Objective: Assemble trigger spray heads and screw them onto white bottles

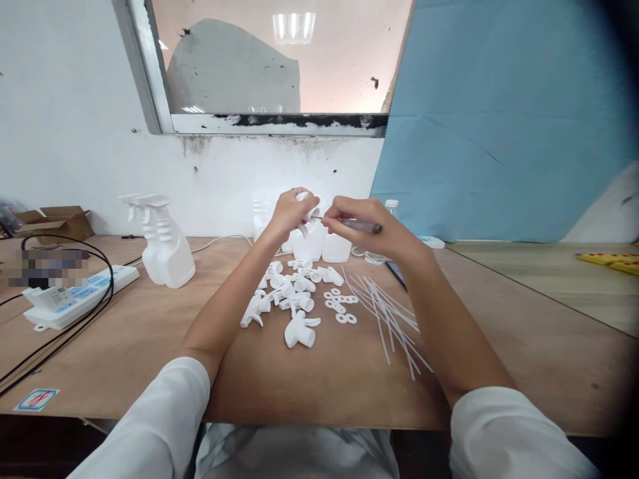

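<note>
My left hand is raised above the table and closed around a white spray trigger head, its round collar facing right. In my right hand is a small screwdriver with a translucent handle and a dark end. Its thin tip meets the collar opening; how far it reaches inside is hidden. Below the hands lies a pile of white trigger heads, with a single trigger head nearer me. White ring washers and thin white tubes lie to their right.
White bottles stand behind the hands, near a clear bottle. Spray bottles with heads fitted stand at left. A power strip with black cables and a cardboard box are farther left. A blue cloth hangs at right.
</note>
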The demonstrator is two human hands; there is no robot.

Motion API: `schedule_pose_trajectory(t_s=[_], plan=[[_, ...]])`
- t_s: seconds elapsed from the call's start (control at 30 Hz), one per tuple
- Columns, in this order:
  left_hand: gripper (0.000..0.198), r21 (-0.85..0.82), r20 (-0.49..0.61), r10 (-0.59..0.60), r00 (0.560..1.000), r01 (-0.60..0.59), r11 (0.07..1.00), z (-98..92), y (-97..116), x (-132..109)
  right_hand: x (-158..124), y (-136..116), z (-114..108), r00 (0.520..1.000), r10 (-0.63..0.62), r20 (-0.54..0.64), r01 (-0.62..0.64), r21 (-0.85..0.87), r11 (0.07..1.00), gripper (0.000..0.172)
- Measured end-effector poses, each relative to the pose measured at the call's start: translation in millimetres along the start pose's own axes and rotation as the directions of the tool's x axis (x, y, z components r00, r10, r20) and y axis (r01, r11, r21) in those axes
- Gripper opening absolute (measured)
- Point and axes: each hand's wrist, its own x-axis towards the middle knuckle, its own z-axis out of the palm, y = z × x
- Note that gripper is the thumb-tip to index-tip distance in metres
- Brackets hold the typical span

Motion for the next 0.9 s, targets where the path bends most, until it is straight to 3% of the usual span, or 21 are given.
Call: schedule_pose_trajectory(t_s=[0.3,0.47,0.73,0.9], plan=[[0.015,-0.147,0.072,-0.022,0.997,0.033,0.989,-6.0,0,2,3,6,3,0.995,0.062,-0.073,-0.053,0.121,0.991,0.017],[0.022,-0.222,0.178,-0.007,0.984,0.047,0.974,-7.3,5,-1,3,7,5,0.984,0.129,-0.12,-0.094,0.263,0.96,0.018],[0.022,-0.308,0.221,0.018,0.975,0.052,0.95,-6.4,5,-2,5,15,7,0.982,0.12,-0.146,-0.047,0.423,0.905,0.023],[0.024,-0.464,0.34,-0.033,0.94,0.198,0.864,-5.7,6,0,6,16,10,0.982,0.068,-0.175,0.026,0.486,0.874,0.031]])
